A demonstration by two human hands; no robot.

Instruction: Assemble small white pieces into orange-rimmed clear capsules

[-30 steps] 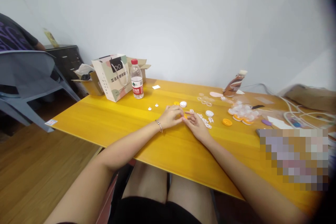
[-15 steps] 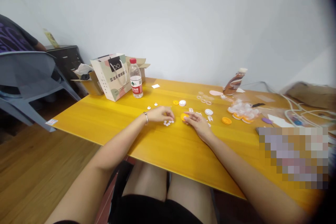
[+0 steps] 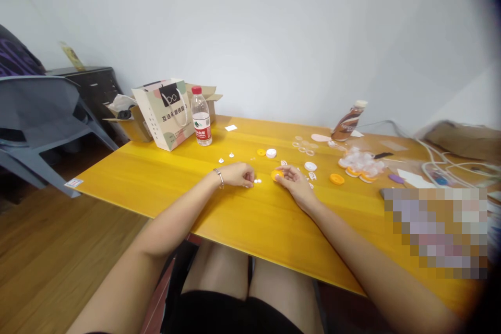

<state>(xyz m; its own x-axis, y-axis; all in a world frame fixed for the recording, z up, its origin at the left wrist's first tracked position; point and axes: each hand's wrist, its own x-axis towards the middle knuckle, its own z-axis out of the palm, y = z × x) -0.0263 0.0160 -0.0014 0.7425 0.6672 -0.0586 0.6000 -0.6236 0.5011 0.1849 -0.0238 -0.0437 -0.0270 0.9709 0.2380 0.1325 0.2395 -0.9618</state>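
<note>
My left hand (image 3: 239, 174) rests low over the table with its fingers curled together. Small white discs (image 3: 257, 181) lie at its fingertips, and some are partly covered by the hand. Whether one is between the fingers is hidden. Pinched between the thumb and fingers of my right hand (image 3: 295, 182) is a round orange disc (image 3: 276, 174) with a raised rim. Just beyond the two hands sit a yellow disc (image 3: 261, 152) and a round white piece (image 3: 271, 153). Several white cut-out pieces (image 3: 312, 176) and another white disc (image 3: 310, 166) are right beside my right hand.
A paper bag (image 3: 168, 125) and a water bottle (image 3: 202, 128) stand at the back left. Toward the right are an orange ring (image 3: 337, 179), clear-and-orange pieces (image 3: 360, 162), a brown drink bottle (image 3: 348, 122) and white cables (image 3: 425, 162). Two small white pegs (image 3: 231, 155) lie behind my left hand.
My left hand has shifted slightly left and down, its fingers curling tighter over the small white discs, fewer of which show. My right hand still holds the orange disc, now tilted differently.
</note>
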